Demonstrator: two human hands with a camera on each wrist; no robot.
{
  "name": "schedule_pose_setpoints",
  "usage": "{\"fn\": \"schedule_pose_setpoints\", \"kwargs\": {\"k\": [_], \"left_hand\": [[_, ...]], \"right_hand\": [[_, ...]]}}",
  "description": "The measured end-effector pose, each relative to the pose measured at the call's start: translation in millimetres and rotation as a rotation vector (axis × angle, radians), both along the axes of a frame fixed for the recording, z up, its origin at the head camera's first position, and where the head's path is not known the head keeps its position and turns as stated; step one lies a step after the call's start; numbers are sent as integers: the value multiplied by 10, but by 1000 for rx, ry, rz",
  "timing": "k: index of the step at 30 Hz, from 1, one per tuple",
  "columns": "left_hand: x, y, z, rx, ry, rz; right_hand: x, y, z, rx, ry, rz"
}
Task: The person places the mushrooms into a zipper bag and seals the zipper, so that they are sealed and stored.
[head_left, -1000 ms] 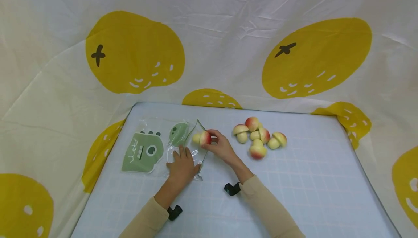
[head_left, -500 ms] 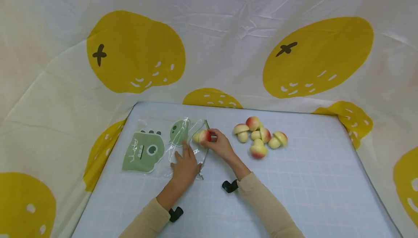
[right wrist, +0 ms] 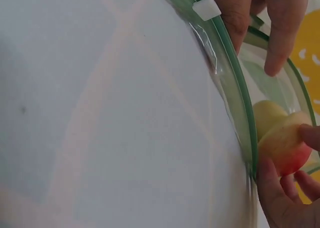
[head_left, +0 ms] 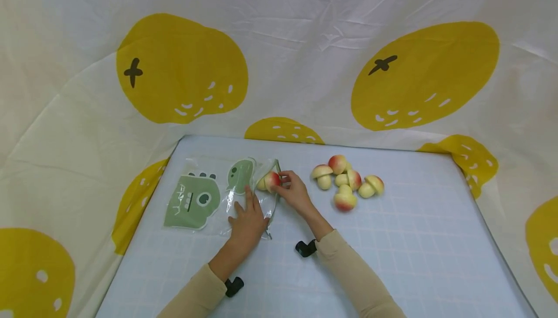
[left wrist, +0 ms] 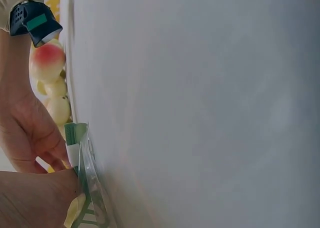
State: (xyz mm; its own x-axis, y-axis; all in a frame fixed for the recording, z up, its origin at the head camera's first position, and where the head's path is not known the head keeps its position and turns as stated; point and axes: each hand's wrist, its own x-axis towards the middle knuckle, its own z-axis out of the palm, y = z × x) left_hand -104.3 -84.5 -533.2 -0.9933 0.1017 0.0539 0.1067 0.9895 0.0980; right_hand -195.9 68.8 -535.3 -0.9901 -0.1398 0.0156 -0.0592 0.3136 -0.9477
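Note:
A clear zip bag [head_left: 192,206] with green dinosaur prints lies flat at the left of the table, its green-edged mouth [right wrist: 240,83] facing right and gaping. My left hand [head_left: 247,221] rests on the bag near that mouth, fingers spread and fairly straight. Between thumb and fingers my right hand [head_left: 296,194] pinches a toy mushroom [head_left: 268,181] by its red-and-yellow cap. In the right wrist view, the mushroom [right wrist: 285,143] sits between the two green edges of the mouth, stem inward. The left wrist view shows my right hand [left wrist: 27,133] beyond the left one.
Several more toy mushrooms [head_left: 344,199] lie grouped on the table to the right of my right hand. A pale checked cloth [head_left: 414,240] covers the table. A white curtain with yellow fruit prints [head_left: 301,75] hangs behind it. Each wrist wears a black camera [head_left: 306,248].
My right hand has brought the mushroom slightly further into the bag's mouth, whose upper edge has shifted right around it. My left hand has slid slightly right and stays on the bag.

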Motion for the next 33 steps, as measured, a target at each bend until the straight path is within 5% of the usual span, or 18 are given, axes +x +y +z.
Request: {"fn": "schedule_pose_setpoints", "kwargs": {"k": [6, 17, 33], "left_hand": [[-2, -4, -21, 6, 3, -1], [20, -3, -13, 6, 53, -15], [50, -1, 8, -29, 121, -42]], "right_hand": [[34, -17, -7, -108, -3, -32], [103, -88, 21, -391, -131, 174], [120, -264, -67, -461, -160, 127]]}}
